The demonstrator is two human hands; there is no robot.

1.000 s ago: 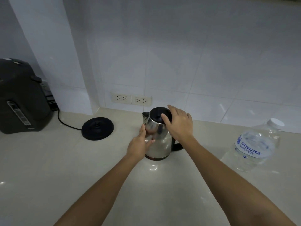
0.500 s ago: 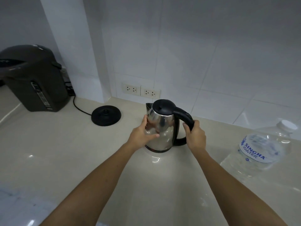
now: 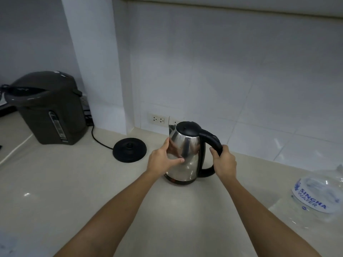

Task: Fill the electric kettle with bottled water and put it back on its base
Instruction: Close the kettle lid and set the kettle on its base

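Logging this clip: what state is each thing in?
Stainless steel electric kettle: black lid closed, upright, undocked.
Round black kettle base: unoccupied.
Clear plastic water bottle: cap out of frame.
Dark grey hot-water dispenser: lid closed.
Left hand: pressed against kettle body.
Right hand: grips kettle handle.

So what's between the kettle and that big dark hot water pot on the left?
In the head view, the round black base sits on the counter between kettle and pot, its cord running toward the pot.
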